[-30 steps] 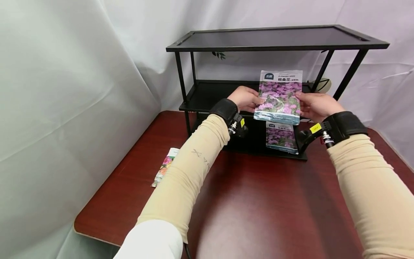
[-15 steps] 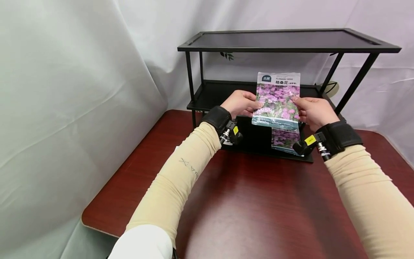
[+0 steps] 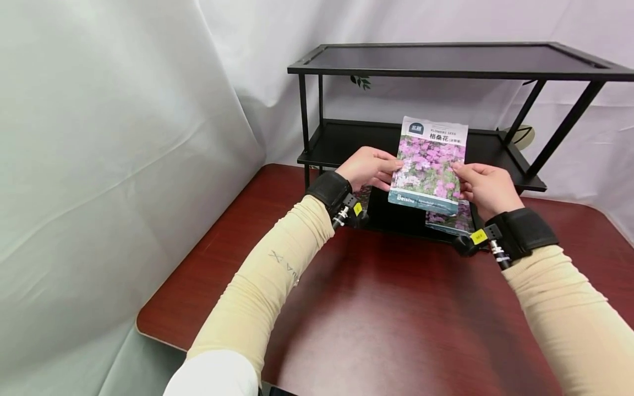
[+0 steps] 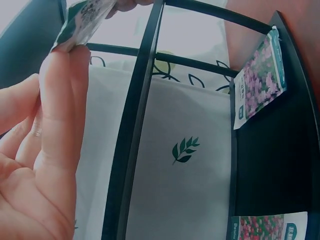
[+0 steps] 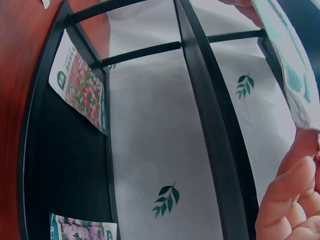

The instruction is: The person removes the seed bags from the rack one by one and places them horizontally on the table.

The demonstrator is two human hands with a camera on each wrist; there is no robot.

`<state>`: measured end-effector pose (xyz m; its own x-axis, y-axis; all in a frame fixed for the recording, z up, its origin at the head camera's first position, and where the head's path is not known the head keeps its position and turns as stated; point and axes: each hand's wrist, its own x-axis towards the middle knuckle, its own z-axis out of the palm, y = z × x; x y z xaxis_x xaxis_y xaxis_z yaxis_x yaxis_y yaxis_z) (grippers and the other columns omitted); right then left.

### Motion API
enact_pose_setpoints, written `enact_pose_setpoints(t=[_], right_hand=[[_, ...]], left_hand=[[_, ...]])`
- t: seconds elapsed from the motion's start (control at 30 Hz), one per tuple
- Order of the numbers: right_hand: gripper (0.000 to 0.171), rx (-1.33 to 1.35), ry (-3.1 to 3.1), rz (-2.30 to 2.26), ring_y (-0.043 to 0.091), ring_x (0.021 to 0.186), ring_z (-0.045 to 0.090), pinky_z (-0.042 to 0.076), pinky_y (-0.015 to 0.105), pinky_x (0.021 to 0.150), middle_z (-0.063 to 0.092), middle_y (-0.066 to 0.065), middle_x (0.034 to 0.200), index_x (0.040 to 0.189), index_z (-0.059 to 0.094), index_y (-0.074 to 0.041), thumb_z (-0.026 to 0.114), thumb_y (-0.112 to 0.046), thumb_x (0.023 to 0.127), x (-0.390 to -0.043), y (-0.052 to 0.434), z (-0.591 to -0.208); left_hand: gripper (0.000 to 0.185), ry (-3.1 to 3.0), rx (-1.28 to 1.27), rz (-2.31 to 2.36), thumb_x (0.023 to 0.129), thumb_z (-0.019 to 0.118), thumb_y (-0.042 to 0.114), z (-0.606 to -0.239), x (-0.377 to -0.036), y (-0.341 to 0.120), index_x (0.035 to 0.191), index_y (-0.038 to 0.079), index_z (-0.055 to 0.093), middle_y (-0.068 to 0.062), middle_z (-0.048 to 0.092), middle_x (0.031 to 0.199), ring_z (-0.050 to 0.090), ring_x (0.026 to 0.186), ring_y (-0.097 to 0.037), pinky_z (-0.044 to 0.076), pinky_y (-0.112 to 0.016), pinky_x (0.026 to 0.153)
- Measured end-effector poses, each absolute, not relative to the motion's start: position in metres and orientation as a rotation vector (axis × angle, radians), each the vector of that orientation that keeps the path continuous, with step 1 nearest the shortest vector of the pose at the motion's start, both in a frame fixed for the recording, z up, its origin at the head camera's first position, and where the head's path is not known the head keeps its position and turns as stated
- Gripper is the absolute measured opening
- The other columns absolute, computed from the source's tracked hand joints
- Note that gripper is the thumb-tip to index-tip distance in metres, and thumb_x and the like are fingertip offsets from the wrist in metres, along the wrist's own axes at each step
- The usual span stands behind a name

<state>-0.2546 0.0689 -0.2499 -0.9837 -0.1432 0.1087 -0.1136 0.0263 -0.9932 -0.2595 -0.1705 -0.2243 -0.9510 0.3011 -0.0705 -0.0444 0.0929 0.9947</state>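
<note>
A flower seed packet point(image 3: 430, 165) with pink and purple blooms and a teal bottom band is held up before the middle shelf, its printed front toward the head camera. My left hand point(image 3: 370, 166) pinches its left edge between thumb and fingers. On the opposite edge, my right hand point(image 3: 485, 186) pinches it the same way. Both wrist views show the packet from its edge, above the fingers. Behind and below it, a second purple-flowered packet point(image 4: 261, 80) leans on the bottom shelf. A red-flowered packet point(image 5: 82, 85) stands at that shelf's other end, mostly hidden by my left hand in the head view.
The black shelf rack point(image 3: 460, 59) has a top, middle and bottom level, with slanted posts at its right. It stands on a dark red table point(image 3: 366, 324). White cloth point(image 3: 148, 110) hangs behind and to the left.
The head view has swung left, so the rack sits further right in it. Both hands have lowered the packet slightly and tilted it; the grip is unchanged.
</note>
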Motion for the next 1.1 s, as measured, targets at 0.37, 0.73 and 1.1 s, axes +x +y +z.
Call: enact_pose_setpoints(t=[0.37,0.73,1.1], right_hand=[[0.021,-0.315,2.313,-2.075,0.005,0.057,0.041,0.043,0.018,0.051,0.046,-0.005,0.069,0.070,0.067,-0.021,0.062,-0.031,0.088,-0.250,0.070,-0.260],[0.015,-0.314,2.038,-2.197,0.008,0.057,0.041,0.043,0.019,0.048,0.045,-0.001,0.070,0.079,0.070,-0.014,0.063,-0.024,0.088,-0.244,0.071,-0.275],[0.014,-0.294,1.941,-2.240,0.008,0.056,0.042,0.043,0.018,0.048,0.050,-0.002,0.068,0.080,0.070,-0.012,0.065,-0.022,0.087,-0.239,0.067,-0.281]], left_hand=[[0.025,2.130,0.224,1.908,0.091,0.059,0.009,-0.234,-0.253,-0.174,0.111,-0.006,0.061,-0.018,0.065,0.097,0.064,0.072,-0.022,0.055,-0.034,0.067],[0.026,2.215,0.273,1.835,0.089,0.062,0.011,-0.238,-0.244,-0.173,0.110,-0.004,0.063,-0.013,0.065,0.093,0.065,0.074,-0.020,0.055,-0.035,0.067],[0.022,2.226,0.247,1.820,0.089,0.062,0.012,-0.242,-0.238,-0.175,0.105,-0.004,0.065,-0.009,0.063,0.081,0.061,0.063,-0.016,0.055,-0.032,0.064]])
